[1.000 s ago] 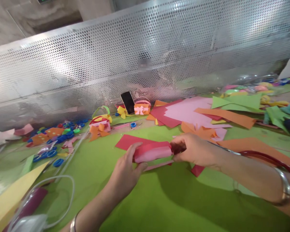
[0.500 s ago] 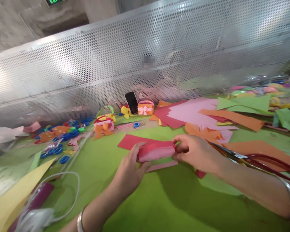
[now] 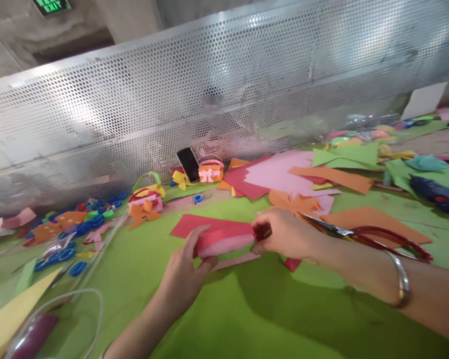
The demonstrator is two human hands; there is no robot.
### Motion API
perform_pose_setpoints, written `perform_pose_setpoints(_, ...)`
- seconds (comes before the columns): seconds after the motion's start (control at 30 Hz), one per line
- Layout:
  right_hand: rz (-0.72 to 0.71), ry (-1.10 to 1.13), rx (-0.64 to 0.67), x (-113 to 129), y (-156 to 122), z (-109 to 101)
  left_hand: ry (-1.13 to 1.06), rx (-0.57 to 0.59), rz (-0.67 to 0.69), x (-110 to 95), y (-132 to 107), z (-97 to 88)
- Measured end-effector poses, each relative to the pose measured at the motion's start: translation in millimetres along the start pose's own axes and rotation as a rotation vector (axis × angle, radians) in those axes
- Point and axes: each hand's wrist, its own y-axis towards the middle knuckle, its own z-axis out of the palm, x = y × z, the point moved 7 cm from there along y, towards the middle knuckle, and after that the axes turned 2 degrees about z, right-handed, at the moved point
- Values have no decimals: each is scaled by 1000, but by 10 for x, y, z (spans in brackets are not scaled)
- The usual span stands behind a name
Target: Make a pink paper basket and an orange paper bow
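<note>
Between my hands is a small folded box of red and pink paper [image 3: 226, 238], held just above the green table. My left hand [image 3: 187, 267] grips its left end, thumb below and fingers over the top. At the right end, my right hand [image 3: 275, 232] pinches the edge; its fingertips are partly hidden. A flat red paper piece [image 3: 189, 225] lies just behind the box. In front of it runs a thin pink paper strip [image 3: 237, 261]. Scissors with red handles [image 3: 374, 237] rest beyond my right forearm.
Behind the table stands a perforated metal panel [image 3: 153, 99]. A phone [image 3: 189, 164] leans there beside an orange paper basket [image 3: 210, 172]. Pink paper sheets [image 3: 280, 172] spread to the right. Blue rings [image 3: 78, 269] and a white cable [image 3: 102, 304] lie left; a dark blue glue gun [image 3: 437, 194] lies far right.
The view has swung right, so everything sits further left and the dark blue tool appears at the right. Both hands keep their hold on the paper box, with little change in their grip.
</note>
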Motion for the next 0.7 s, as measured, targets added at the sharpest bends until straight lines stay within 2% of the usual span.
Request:
perform_pose_setpoints(0.23, -122, -70, 60, 50, 44, 7, -66, -32, 5, 70, 34, -26)
perform_pose_setpoints(0.7, -148, -200, 10, 69, 0, -16, -122, -22, -7, 71, 28, 12)
